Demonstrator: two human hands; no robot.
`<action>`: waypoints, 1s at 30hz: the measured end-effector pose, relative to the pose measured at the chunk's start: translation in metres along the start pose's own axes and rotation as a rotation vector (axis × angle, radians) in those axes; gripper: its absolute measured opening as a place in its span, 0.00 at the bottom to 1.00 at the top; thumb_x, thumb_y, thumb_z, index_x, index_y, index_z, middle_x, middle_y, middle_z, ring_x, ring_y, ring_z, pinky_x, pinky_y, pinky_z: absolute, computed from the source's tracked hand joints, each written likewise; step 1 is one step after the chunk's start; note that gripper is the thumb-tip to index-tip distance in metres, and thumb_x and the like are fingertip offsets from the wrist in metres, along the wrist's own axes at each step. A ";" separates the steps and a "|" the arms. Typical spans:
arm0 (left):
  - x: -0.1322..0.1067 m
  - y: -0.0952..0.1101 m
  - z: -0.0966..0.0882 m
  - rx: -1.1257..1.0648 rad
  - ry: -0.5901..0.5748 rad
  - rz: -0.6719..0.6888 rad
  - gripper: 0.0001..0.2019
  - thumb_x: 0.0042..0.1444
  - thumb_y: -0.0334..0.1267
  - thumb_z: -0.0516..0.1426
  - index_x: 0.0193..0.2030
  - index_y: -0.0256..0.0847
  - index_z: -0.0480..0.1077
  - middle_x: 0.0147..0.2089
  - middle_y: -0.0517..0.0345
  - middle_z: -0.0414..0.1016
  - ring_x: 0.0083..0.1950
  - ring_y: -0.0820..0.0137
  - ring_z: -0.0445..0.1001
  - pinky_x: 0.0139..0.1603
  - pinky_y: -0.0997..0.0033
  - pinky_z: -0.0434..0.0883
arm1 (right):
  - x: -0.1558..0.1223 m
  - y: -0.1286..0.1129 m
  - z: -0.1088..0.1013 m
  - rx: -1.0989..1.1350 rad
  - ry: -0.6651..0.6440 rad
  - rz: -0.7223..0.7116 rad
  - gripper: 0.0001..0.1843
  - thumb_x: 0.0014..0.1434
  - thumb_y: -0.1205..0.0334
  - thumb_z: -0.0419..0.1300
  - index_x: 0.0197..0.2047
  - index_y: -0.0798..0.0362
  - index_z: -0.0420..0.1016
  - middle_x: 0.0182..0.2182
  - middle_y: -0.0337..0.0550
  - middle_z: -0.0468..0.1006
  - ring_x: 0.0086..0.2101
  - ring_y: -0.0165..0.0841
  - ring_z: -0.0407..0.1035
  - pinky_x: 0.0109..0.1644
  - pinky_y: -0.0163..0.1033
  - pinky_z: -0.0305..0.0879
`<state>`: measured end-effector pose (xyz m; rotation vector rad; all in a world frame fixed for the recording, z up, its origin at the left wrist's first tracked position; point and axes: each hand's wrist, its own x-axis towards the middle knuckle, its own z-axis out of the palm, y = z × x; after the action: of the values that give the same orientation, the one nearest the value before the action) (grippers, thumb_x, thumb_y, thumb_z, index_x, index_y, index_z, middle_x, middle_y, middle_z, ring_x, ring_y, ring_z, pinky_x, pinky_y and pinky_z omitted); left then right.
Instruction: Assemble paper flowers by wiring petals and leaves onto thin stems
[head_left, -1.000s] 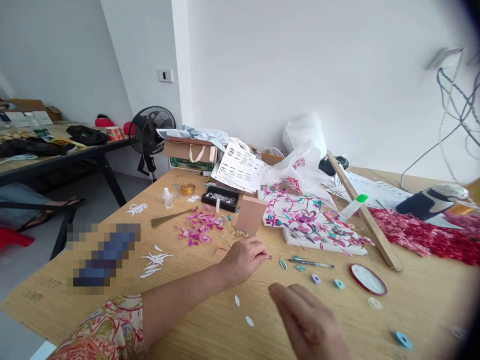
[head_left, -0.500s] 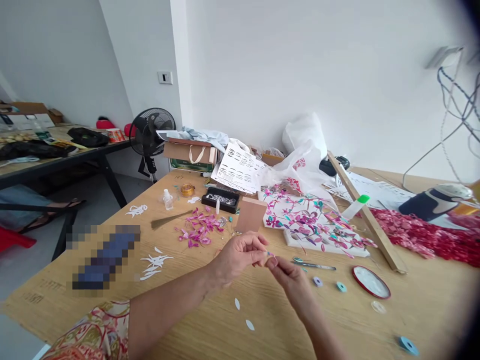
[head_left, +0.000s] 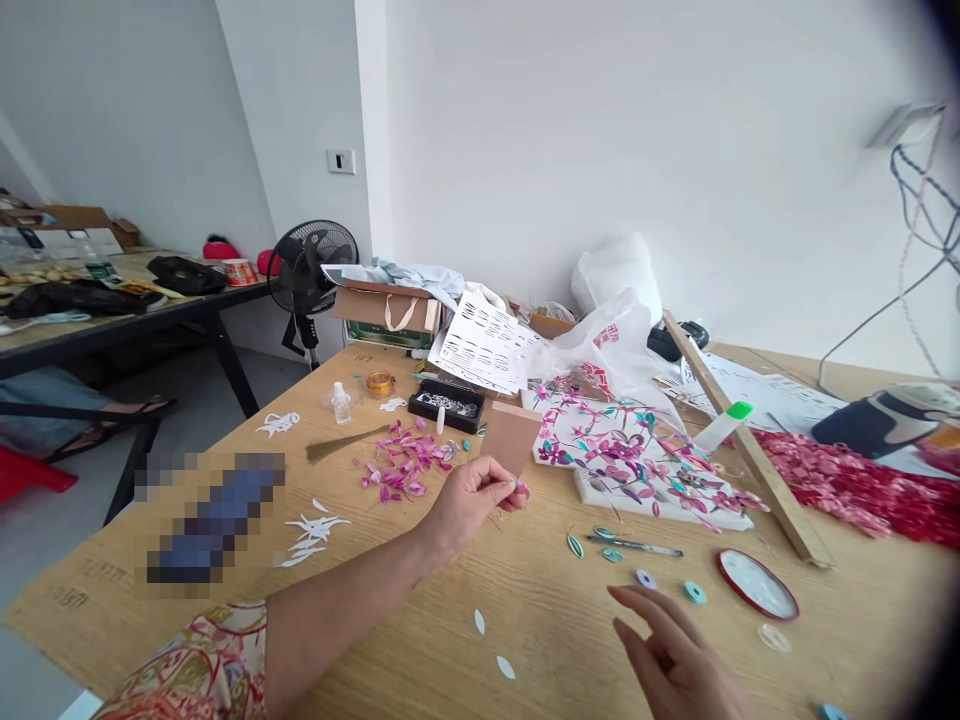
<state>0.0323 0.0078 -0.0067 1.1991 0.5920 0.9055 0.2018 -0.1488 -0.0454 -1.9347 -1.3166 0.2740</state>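
My left hand (head_left: 474, 502) is closed in a pinch above the middle of the table; a tiny bluish and pink bit shows at its fingertips, too small to name. My right hand (head_left: 671, 645) is open, thumb and forefinger apart, over the table near a lilac thread spool (head_left: 645, 579) and a teal thread spool (head_left: 694, 592). Green leaf-shaped pieces (head_left: 575, 545) lie by a thin pen-like tool (head_left: 641, 546). Between the hands and the near edge are two white paper petals (head_left: 479, 622). Left of my left hand are loose pink petals (head_left: 405, 460).
An upright board (head_left: 512, 437) stands behind my left hand. Wired flower sprigs lie on white foam (head_left: 667, 510). A wooden bar (head_left: 780, 490) and a red-rimmed dish (head_left: 757, 584) are at right. A black tray (head_left: 446, 404), small bottle (head_left: 340, 402) and white paper strips (head_left: 311, 530) are further left.
My right hand has let go of the small piece at my left fingertips, moved right and toward me, and opened. The left hand keeps its pinch. The view has shifted slightly.
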 end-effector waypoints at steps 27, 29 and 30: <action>-0.009 -0.002 0.007 0.253 -0.126 -0.019 0.08 0.46 0.40 0.57 0.26 0.36 0.68 0.23 0.60 0.69 0.29 0.74 0.68 0.33 0.74 0.66 | 0.048 -0.064 0.022 0.180 -0.107 -0.039 0.10 0.53 0.56 0.51 0.29 0.52 0.69 0.18 0.37 0.68 0.18 0.28 0.61 0.21 0.32 0.57; -0.008 -0.005 0.008 0.202 -0.128 -0.069 0.10 0.44 0.41 0.58 0.25 0.35 0.68 0.22 0.60 0.69 0.27 0.74 0.68 0.32 0.74 0.66 | 0.052 -0.061 0.017 0.063 -0.105 -0.169 0.11 0.54 0.58 0.50 0.29 0.51 0.71 0.20 0.38 0.70 0.20 0.28 0.64 0.25 0.33 0.60; -0.008 -0.007 0.008 0.180 -0.125 -0.086 0.10 0.44 0.42 0.58 0.25 0.35 0.67 0.21 0.61 0.69 0.26 0.75 0.68 0.31 0.74 0.66 | 0.054 -0.059 0.016 0.024 -0.111 -0.221 0.11 0.55 0.59 0.50 0.29 0.51 0.71 0.21 0.38 0.71 0.20 0.29 0.65 0.25 0.33 0.60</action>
<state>0.0365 -0.0036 -0.0118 1.3707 0.6289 0.7106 0.1752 -0.0843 -0.0026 -1.7565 -1.5785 0.2882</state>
